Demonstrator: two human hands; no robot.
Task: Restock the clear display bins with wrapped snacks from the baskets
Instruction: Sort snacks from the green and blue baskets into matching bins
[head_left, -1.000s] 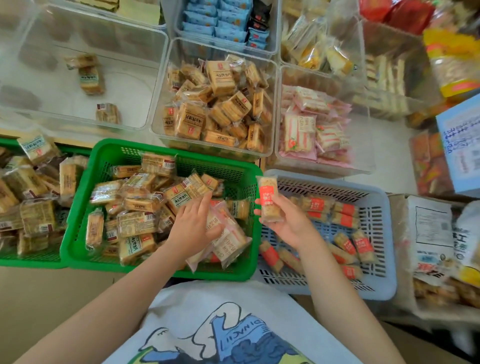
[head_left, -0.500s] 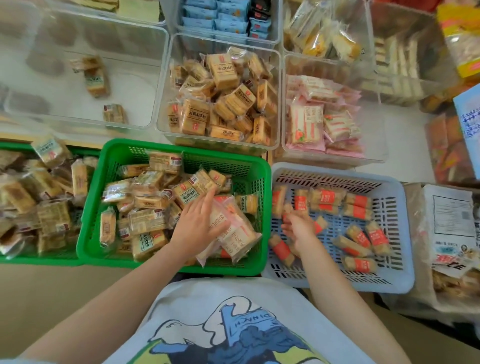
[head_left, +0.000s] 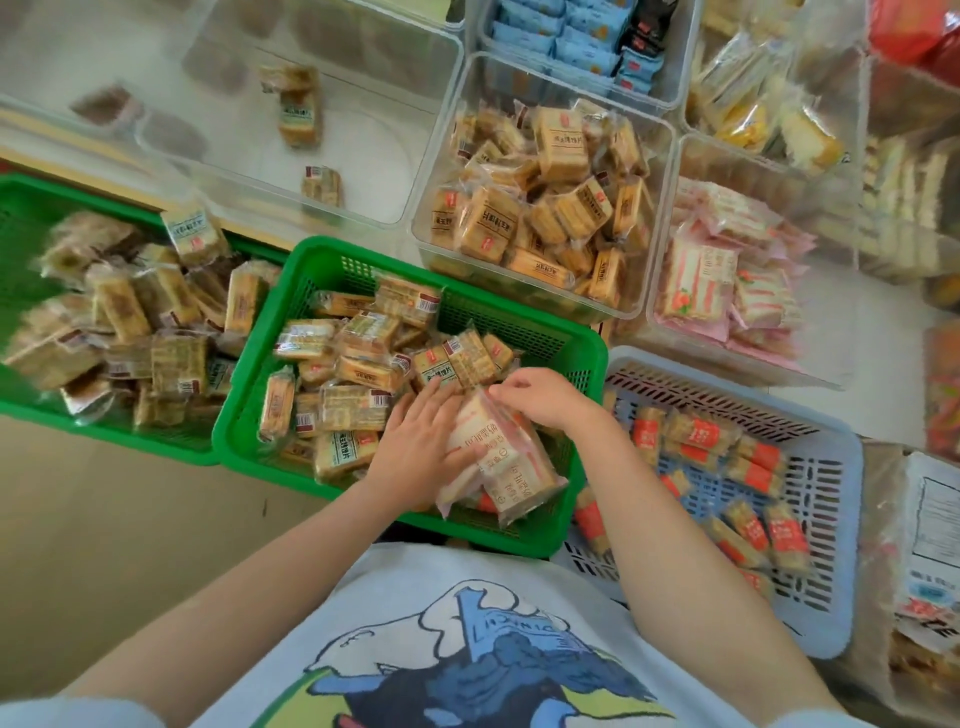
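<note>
Moved: the right hand (head_left: 540, 402) has left the blue basket (head_left: 831, 499) and crossed to the middle green basket (head_left: 519, 332), joining the left hand (head_left: 423, 449) on a stack of pink-and-white wrapped snacks (head_left: 498, 467).
Grip: left-hand fingers lie spread and flat along the stack's side; right-hand fingers curl and pinch its top edge.
Where: the stack stands at the green basket's near right corner, on top of loose tan biscuit packs (head_left: 358, 364).
Around: a second green basket (head_left: 31, 208), heaped with blurred packs, touches its left side; the slotted blue basket sits at its right, holding small orange-banded bars (head_left: 696, 436).
Bins: beyond the baskets, a clear bin (head_left: 654, 218) is piled with tan packs; the bin to its right (head_left: 670, 171) holds matching pink packs (head_left: 727, 280); the left bin (head_left: 431, 130) holds only three.
Materials: glossy crinkled film, perforated rigid plastic baskets, transparent hard-walled bins with rounded corners.
</note>
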